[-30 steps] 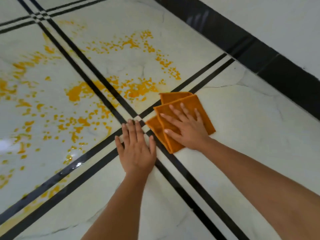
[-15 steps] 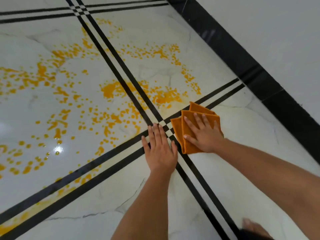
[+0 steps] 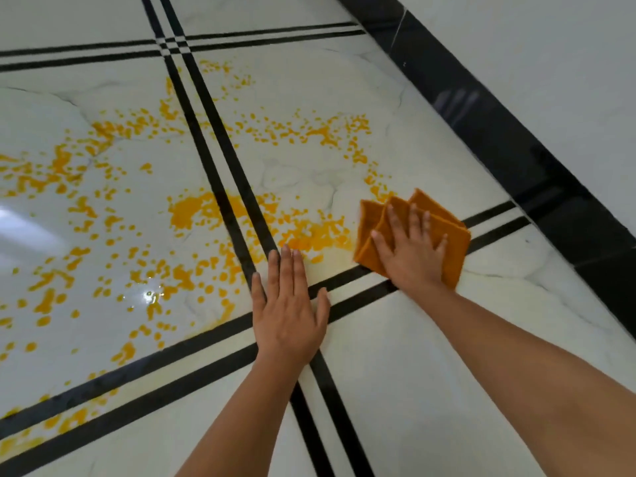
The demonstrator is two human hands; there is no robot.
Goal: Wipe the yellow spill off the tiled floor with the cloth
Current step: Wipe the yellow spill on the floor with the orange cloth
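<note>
A yellow spill (image 3: 192, 215) lies in blotches and droplets over the white marble tiles, thickest around the crossing black lines. My right hand (image 3: 411, 251) presses flat, fingers spread, on a folded orange cloth (image 3: 454, 235) at the spill's right edge, just beyond the double black strip. My left hand (image 3: 289, 308) rests flat and empty on the floor over the crossing of the black strips, its fingertips touching the edge of the yellow blotches.
A black skirting band (image 3: 516, 146) runs diagonally along the white wall (image 3: 550, 56) at the right. Double black inlay lines (image 3: 220, 139) cross the floor. A bright light glare (image 3: 149, 296) shines on the wet tile at the left.
My right hand has slid the cloth forward over the black strip to the edge of the spill. My left hand stays planted on the line crossing. The view has shifted forward.
</note>
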